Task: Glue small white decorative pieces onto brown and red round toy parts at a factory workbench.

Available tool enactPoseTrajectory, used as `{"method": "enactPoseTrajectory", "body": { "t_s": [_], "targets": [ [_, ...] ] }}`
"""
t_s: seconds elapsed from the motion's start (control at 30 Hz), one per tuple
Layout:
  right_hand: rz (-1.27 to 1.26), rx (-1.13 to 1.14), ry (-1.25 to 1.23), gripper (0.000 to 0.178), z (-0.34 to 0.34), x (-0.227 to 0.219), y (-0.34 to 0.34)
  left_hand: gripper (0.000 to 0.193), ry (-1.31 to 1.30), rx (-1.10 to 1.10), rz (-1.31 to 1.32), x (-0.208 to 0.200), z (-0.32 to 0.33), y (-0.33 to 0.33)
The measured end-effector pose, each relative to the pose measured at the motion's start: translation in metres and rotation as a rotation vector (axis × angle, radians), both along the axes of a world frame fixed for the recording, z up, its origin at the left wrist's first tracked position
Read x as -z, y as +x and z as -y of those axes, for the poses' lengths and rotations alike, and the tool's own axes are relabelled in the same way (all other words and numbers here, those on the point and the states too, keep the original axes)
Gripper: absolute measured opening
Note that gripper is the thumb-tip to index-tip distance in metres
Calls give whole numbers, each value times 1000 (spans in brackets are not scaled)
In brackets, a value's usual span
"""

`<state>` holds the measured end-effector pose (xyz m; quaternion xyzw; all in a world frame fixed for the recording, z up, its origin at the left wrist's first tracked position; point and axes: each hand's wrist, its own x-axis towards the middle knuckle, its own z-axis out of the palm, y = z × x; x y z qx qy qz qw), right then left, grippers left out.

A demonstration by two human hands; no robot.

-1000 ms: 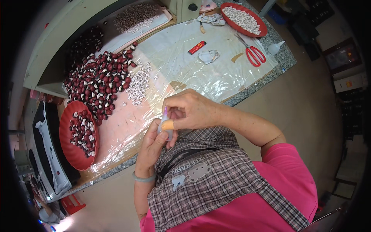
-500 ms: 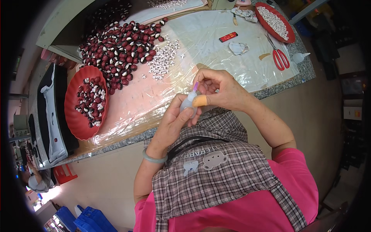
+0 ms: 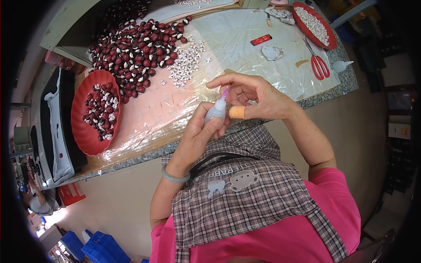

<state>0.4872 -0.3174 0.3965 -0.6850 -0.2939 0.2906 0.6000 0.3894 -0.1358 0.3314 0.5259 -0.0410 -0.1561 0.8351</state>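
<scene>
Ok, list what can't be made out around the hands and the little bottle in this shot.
- Head view: the squeeze bottle is mostly wrapped by the left hand; its fill level is hidden.
- Head view: whatever the right hand pinches at the purple nozzle is too small to tell.
- Head view: the heap of dark red pieces runs off the top edge.
- Head view: the red dish of white bits is too small to make out.

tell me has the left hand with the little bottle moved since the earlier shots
Cannot tell: the camera itself shifts. The left hand holds the small bottle over the table edge throughout.
</scene>
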Motion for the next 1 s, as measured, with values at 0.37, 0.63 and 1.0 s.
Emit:
{"method": "enactPoseTrajectory", "body": {
  "t_s": [0.37, 0.63, 1.0],
  "targets": [
    [89, -85, -128, 23, 14, 5, 7, 24, 77, 54, 61, -5, 6, 4],
    [-92, 90, 249, 30, 63, 17, 36, 35, -18, 103, 145, 0, 16, 16],
    [462, 516, -472, 21, 130, 44, 48, 25, 164, -6, 285, 9, 24, 31]
  ]
}}
